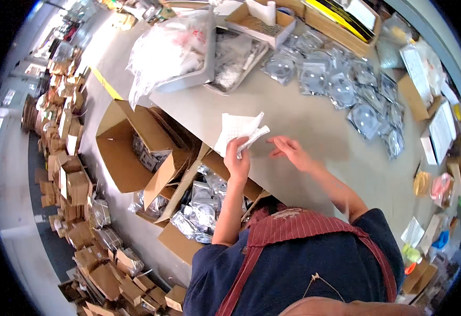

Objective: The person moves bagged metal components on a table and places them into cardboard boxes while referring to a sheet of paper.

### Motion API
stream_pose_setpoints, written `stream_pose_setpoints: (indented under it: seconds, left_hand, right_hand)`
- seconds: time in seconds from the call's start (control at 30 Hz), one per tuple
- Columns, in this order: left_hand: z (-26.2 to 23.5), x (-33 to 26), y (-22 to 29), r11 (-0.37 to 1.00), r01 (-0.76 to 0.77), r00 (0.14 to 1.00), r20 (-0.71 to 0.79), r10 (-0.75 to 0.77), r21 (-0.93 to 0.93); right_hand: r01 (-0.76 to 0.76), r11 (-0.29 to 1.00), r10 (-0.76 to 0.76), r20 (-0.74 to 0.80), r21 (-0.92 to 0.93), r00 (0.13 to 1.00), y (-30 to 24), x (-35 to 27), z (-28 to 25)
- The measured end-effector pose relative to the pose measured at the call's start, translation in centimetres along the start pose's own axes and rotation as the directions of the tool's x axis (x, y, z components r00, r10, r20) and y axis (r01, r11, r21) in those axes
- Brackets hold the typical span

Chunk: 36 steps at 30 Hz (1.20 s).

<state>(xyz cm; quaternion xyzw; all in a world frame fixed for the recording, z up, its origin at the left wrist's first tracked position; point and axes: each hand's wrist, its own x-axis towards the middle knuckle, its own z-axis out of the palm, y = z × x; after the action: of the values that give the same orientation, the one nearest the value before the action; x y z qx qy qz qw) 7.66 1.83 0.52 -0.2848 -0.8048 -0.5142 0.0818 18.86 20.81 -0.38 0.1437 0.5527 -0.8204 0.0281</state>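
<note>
My left hand (237, 158) is closed around a sheaf of white paper (236, 128) with faint printed lines, held above the near left edge of the grey table (304, 174). One corner of the paper curls over to the right. Just right of it, my right hand (289, 151) hovers over the table with its fingers partly stretched, apart from the paper and holding nothing I can see. Farther off to the right lie several clear plastic bags (341, 87) with round grey parts inside.
At the far left of the table stand a grey bin (188, 79) heaped with clear plastic bags and a shallow tray (238, 58). Below the left edge are open cardboard boxes (120, 152) holding bagged parts (201, 205). Stacked cartons (75, 184) line the floor farther left.
</note>
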Motion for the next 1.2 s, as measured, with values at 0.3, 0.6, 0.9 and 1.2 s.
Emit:
stream_pose_setpoints:
  seconds: [0.3,0.6,0.9,1.2]
  left_hand:
    - [-0.1,-5.2,3.1,0.974,-0.169,0.939,0.325,0.113,0.151]
    - [-2.5,-8.5,3.6,0.994,-0.107,0.922,0.372,0.111,-0.032]
    - [-3.3,-7.6,-3.1,0.963,0.042,0.989,0.127,-0.078,0.267]
    - [-3.8,1.8,-8.4,0.827,-0.342,0.902,0.404,0.154,0.447]
  right_hand:
    - [-0.223,0.961,0.232,-0.04,0.166,0.972,-1.6,-0.3,1.8]
    - [-0.021,0.999,0.012,-0.29,-0.031,0.957,3.7,2.2,1.3]
    - [0.122,0.992,-0.12,-0.388,-0.021,0.914,3.7,4.3,0.5]
    - [0.128,0.978,-0.192,-0.457,-0.167,0.868,1.6,12.7,-0.5]
